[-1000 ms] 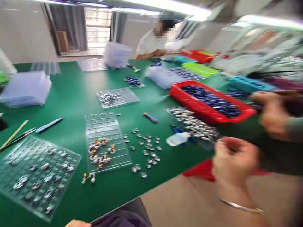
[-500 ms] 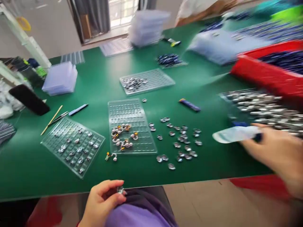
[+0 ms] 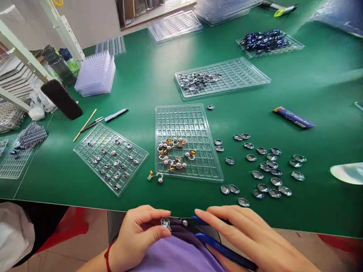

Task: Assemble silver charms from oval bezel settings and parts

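Metal and smooth plastic were seen on the pliers (image 3: 212, 242), a glassy shine on the held gem (image 3: 165, 222). Glossy plastic was shown by the trays (image 3: 184, 121), matt wood by the stick (image 3: 85, 125).

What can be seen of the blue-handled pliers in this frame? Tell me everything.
The blue-handled pliers have two blue, plastic-looking handles, spread apart, a dark head and a shiny round pivot. The right hand holds them by the handles, above purple clothing at the near edge of the green table. The head points toward the faceted piece in the left hand; whether the tips touch it is unclear.
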The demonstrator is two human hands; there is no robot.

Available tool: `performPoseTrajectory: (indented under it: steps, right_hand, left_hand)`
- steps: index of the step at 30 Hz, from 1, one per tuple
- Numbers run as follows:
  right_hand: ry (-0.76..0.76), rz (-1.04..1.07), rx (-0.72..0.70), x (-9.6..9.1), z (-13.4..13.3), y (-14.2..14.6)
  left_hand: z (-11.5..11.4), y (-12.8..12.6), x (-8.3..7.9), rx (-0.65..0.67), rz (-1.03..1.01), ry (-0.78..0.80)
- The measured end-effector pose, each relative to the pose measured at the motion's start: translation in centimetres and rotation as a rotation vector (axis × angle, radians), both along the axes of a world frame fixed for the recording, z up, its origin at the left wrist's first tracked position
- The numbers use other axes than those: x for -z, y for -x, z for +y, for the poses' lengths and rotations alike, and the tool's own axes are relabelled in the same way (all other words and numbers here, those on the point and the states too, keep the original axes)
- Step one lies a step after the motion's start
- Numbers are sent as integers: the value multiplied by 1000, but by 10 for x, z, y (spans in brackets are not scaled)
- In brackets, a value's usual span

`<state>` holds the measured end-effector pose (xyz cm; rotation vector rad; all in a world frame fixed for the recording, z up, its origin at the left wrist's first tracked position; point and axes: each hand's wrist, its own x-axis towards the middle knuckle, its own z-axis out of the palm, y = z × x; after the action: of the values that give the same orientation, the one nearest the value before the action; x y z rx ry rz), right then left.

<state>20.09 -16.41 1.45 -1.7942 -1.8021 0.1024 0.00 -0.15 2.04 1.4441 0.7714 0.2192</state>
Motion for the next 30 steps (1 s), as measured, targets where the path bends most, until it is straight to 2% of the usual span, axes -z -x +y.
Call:
performPoseTrajectory:
  steps: [3, 10, 17, 21, 25, 30]
  right_hand:
    - [-16, -29, -72, 0, 12, 3]
    - [18, -43, -129, 4, 10, 2]
    - [-37, -100, -136, -11, 22, 1]
    - [-7, -78, -159, -9, 21, -1]
    - [70, -13, -181, -5, 17, -3]
    - [118, -32, -242, -14, 22, -10]
  left_hand:
    - [2, 3, -4, 26, 8, -74]
    - [1, 5, -7, 69, 31, -152]
    - [3, 4, -9, 119, 56, -190]
    - [6, 4, -9, 159, 94, -113]
    - [10, 2, -9, 198, 111, 44]
    - [13, -1, -9, 218, 82, 237]
